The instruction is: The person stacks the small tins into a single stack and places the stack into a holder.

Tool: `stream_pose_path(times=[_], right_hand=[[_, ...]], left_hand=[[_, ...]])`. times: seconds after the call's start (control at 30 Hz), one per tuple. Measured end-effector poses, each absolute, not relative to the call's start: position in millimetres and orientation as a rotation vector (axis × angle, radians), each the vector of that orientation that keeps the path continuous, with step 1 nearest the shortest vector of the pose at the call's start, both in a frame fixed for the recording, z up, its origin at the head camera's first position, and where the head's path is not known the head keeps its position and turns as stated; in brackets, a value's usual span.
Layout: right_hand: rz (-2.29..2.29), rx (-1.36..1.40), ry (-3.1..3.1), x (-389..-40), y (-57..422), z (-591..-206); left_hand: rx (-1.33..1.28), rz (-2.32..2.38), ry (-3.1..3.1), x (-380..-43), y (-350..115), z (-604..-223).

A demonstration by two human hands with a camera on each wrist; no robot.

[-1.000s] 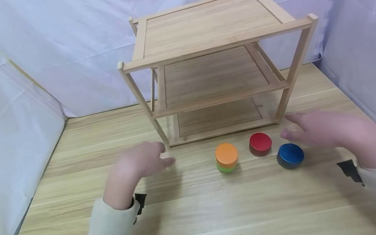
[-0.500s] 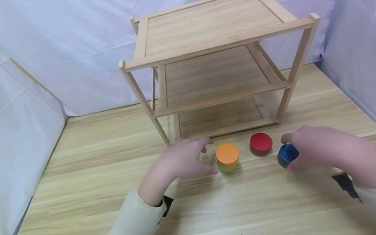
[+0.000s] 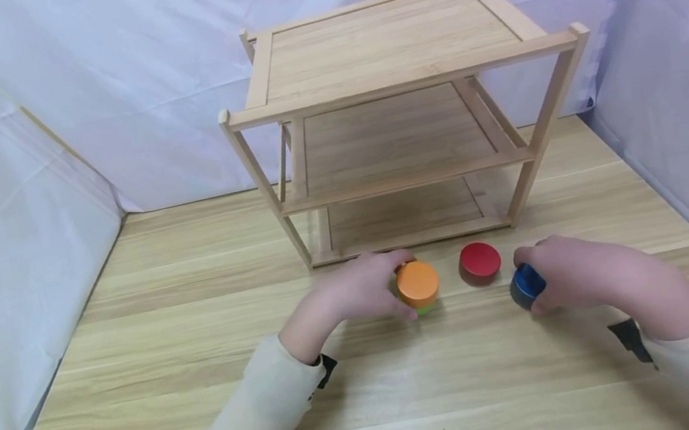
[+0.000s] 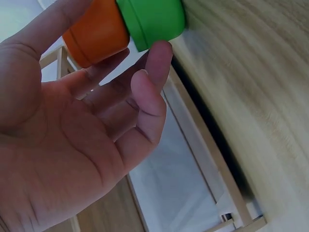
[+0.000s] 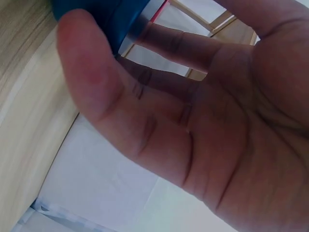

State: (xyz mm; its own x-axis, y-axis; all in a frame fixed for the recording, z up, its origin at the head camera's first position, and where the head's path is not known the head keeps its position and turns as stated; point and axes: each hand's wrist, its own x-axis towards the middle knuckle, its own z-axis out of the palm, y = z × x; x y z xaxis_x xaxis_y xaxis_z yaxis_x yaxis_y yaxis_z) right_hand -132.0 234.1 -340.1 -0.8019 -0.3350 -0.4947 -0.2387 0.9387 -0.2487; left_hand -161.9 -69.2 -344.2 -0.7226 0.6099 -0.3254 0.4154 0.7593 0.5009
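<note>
In the head view, an orange round jar [image 3: 418, 283] stands on a green round jar [image 4: 157, 21], which is mostly hidden there. My left hand [image 3: 368, 289] holds the orange jar from its left side, thumb in front and fingers behind. A blue round jar [image 3: 525, 286] stands on the table to the right, partly covered by my right hand [image 3: 572, 271]. The right thumb and fingers curl round it. In the right wrist view only part of the blue jar [image 5: 108, 17] shows, at the top edge. A red round jar [image 3: 480, 263] sits between the two hands, untouched.
Behind the jars stands a three-tier wooden shelf [image 3: 414, 179], its front legs close to both hands. The wooden table [image 3: 195, 310] carries everything. White cloth [image 3: 169, 84] hangs at the back and both sides.
My left hand has moved right, from beside the shelf leg to the orange jar. My right hand has come down onto the blue jar. The jars have not visibly moved.
</note>
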Motion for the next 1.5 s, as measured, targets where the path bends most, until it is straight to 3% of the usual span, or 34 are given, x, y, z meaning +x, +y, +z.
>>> stream_pose_path(times=[0.73,1.17,1.5], right_hand=[[-0.255,-0.454,2.576,-128.8,240.4,-335.7],[-0.288,-0.575,2.692,-130.5,249.4,-308.8],[-0.412,-0.622,2.793,-138.1,230.2,-291.5]], left_hand=[[0.782,0.524,2.500,-163.5,-68.1,-345.3],[0.778,0.550,2.497,-165.0,-69.8,-347.1],[0.782,0.560,2.490,-165.7,-70.4,-348.1]])
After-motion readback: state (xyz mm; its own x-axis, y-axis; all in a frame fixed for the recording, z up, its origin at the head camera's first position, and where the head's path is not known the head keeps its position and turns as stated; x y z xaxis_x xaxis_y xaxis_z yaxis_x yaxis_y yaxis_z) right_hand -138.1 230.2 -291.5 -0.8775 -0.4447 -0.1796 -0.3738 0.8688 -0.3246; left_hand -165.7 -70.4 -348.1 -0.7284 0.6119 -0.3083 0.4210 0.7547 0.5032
